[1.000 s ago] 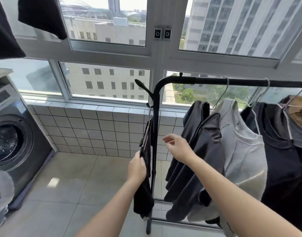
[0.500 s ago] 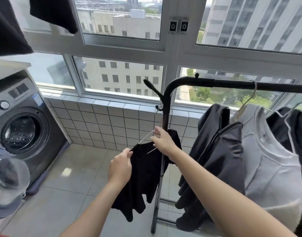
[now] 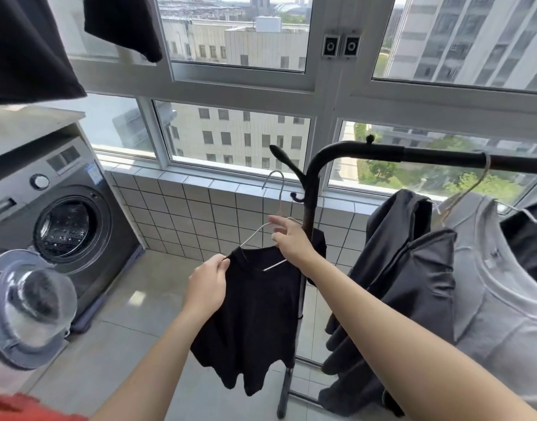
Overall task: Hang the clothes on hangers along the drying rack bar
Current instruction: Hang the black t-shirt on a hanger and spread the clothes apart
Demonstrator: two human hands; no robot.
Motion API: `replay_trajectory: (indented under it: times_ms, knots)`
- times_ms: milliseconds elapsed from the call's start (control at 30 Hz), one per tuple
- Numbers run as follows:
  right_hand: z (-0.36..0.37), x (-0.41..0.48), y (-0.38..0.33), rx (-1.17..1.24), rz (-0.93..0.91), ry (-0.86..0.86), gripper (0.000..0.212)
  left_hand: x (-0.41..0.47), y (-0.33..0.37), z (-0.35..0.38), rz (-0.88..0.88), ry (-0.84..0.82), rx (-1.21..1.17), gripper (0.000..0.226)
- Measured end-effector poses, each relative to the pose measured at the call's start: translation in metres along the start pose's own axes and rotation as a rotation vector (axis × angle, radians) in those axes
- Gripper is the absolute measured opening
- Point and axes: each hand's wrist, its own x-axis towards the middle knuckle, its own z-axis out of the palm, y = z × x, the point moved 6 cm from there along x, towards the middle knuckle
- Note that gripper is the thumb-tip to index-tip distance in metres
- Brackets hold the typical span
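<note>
Far left: front-loading washing machine [image 3: 57,208], grey, standing against the tiled wall. Its round door [image 3: 27,308] is swung open toward the camera; the drum [image 3: 63,227] is visible through the opening, and no laundry can be made out inside it. Above it, two dark garments [image 3: 24,47] hang at the upper edge of the view.

Centre left: left hand [image 3: 208,285], fingers pinched shut on the shoulder edge of a black shirt [image 3: 255,323] where the fabric meets the wire.

Centre: white wire hanger [image 3: 271,229], its hook free in the air and on no bar. The black shirt is threaded on it and hangs down in front of the rack's upright post, off the floor.

Centre right: right hand [image 3: 291,241], fingers closed around the hanger just below the hook's stem, at the neckline.

Right of centre: black drying rack [image 3: 309,189], an upright post with short side hooks, curving into a horizontal bar [image 3: 443,156] running right.

Right: on the bar, a dark grey garment [image 3: 413,284] nearest the post, then a light grey T-shirt [image 3: 489,299] on a wire hanger, then another dark garment [image 3: 528,244] cut off by the edge.
</note>
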Motion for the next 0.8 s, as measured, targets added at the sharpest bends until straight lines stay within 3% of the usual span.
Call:
replay_trajectory:
  times_ms: [267,367,533,700,800]
  knots:
    - [0.043,-0.013,0.01,0.018,0.055,-0.129,0.029,-0.035,-0.066,-0.007,-0.135,0.079,-0.034,0.031]
    - [0.041,-0.016,0.016,-0.082,0.078,-0.059,0.019,-0.042,-0.069,-0.021,-0.111,0.13,-0.001,0.028]
    - [0.035,-0.018,0.008,-0.41,-0.028,0.056,0.035,-0.043,-0.069,-0.06,-0.036,0.169,0.025,0.025]
    - [0.035,-0.026,-0.011,-0.335,-0.097,0.175,0.055,-0.033,-0.078,-0.093,0.056,0.201,0.033,0.027]
    - [0.042,-0.033,-0.022,-0.398,-0.137,0.173,0.039,-0.029,-0.085,-0.109,0.1,0.217,0.036,0.03]
